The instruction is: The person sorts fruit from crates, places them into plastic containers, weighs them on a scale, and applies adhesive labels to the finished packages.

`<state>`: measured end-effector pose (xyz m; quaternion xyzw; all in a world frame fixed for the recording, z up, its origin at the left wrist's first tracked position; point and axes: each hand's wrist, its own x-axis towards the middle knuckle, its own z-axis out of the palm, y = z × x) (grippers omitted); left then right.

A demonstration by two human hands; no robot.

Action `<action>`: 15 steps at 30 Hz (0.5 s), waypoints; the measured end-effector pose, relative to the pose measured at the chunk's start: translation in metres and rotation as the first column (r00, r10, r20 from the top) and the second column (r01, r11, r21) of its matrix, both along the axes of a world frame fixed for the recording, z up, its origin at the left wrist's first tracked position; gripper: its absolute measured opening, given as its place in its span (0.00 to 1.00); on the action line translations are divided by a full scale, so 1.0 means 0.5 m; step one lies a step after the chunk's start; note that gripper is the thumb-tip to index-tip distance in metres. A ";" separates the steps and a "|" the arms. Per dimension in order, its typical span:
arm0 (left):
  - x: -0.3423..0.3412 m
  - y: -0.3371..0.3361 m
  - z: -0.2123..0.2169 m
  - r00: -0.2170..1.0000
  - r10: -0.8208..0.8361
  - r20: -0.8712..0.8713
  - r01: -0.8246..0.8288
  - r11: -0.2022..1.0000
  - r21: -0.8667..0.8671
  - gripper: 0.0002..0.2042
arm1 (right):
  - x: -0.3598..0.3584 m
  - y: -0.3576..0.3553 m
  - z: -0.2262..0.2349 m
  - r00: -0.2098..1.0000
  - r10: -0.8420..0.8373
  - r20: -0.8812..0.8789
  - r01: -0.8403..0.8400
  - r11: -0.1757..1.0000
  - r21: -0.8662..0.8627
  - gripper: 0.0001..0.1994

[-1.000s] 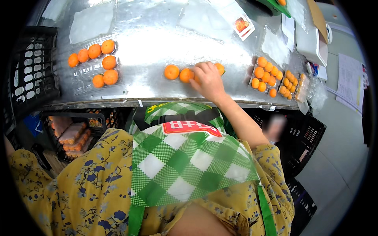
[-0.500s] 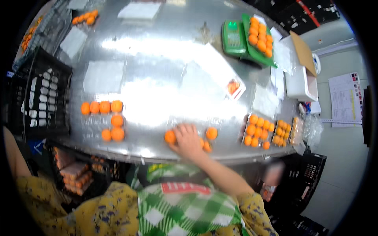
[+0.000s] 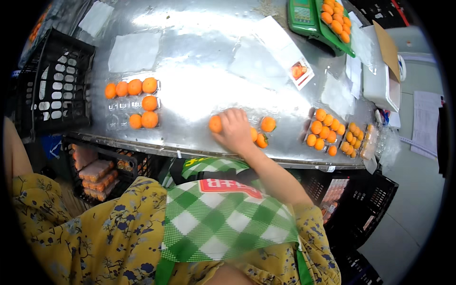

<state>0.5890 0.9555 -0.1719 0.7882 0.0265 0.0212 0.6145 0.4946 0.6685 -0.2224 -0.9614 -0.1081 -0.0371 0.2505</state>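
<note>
While a bright glare spreads over the middle of your metal table (image 3: 185, 61), its near edge runs just in front of your checked apron (image 3: 228, 218). At the left end stands a black crate (image 3: 84, 95), tilted in your view, with a white sheet (image 3: 134, 52) lying to its right. Toward the far right are a green scale (image 3: 303, 14) bearing a pack of oranges (image 3: 337, 21), a white box (image 3: 373, 90) with a brown flap, and, farther left, a printed leaflet (image 3: 278, 45). Below the table, on the near left, another crate (image 3: 130, 159) holds stacked orange packs (image 3: 97, 175); grey floor (image 3: 403, 204) shows at the right.

Your right hand (image 3: 232, 129) is over the near middle of the table, back upward, its fingers bent and close together. An orange (image 3: 215, 124) sits directly at its left side, against the thumb and fingers; you cannot tell from this view whether they are clamped on it. Just right of the hand lie three more: a far orange (image 3: 268, 124), a near orange (image 3: 261, 140) with a bit of green, and one partly hidden by your hand. Well to the left, a clear tray (image 3: 121, 107) carries seven oranges; well to the right are filled packs (image 3: 325, 130). Your left hand is out of view.
</note>
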 end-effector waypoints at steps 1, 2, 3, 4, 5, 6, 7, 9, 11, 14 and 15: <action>-0.002 -0.002 -0.001 1.000 0.011 0.004 -0.011 1.000 -0.002 0.24 | 0.000 0.000 -0.002 1.000 -0.002 0.009 0.002 1.000 -0.001 0.25; -0.001 -0.009 -0.008 1.000 0.005 -0.002 -0.005 1.000 -0.009 0.24 | -0.005 -0.002 -0.001 1.000 -0.010 -0.009 0.010 1.000 0.005 0.25; 0.005 -0.016 -0.014 1.000 -0.004 0.007 0.004 1.000 -0.022 0.24 | -0.003 -0.011 -0.003 1.000 -0.021 0.007 0.021 1.000 -0.006 0.25; -0.005 -0.016 -0.012 1.000 0.001 0.001 -0.001 1.000 -0.016 0.24 | -0.005 -0.012 -0.005 1.000 -0.016 0.010 0.016 1.000 0.001 0.25; 0.000 -0.016 -0.006 1.000 0.009 0.011 -0.009 1.000 -0.011 0.23 | -0.007 -0.010 -0.008 1.000 -0.011 0.013 0.011 1.000 0.009 0.25; 0.009 -0.013 -0.004 1.000 0.011 0.016 -0.011 1.000 -0.007 0.23 | 0.006 -0.004 0.000 1.000 -0.001 0.024 0.000 0.999 0.044 0.24; 0.013 -0.010 0.003 1.000 0.006 0.027 -0.006 1.000 -0.004 0.23 | 0.003 -0.007 -0.001 1.000 -0.004 0.031 0.002 0.998 0.066 0.24; 0.004 -0.032 -0.002 1.000 -0.001 0.023 0.002 1.000 -0.024 0.23 | -0.005 -0.015 -0.003 0.999 -0.008 0.045 0.003 0.994 0.112 0.24; 0.001 -0.036 0.011 0.999 -0.002 0.046 0.003 1.000 -0.023 0.23 | 0.000 -0.009 0.005 0.999 -0.011 0.044 0.003 0.985 0.173 0.23; 0.002 -0.054 0.019 0.995 -0.004 0.102 0.009 0.999 -0.044 0.23 | -0.002 -0.014 0.018 0.998 -0.043 0.055 0.029 0.973 0.229 0.22; 0.000 -0.052 0.033 0.991 0.007 0.131 -0.002 0.999 -0.039 0.23 | 0.006 -0.011 0.019 0.997 -0.046 0.057 0.029 0.962 0.271 0.22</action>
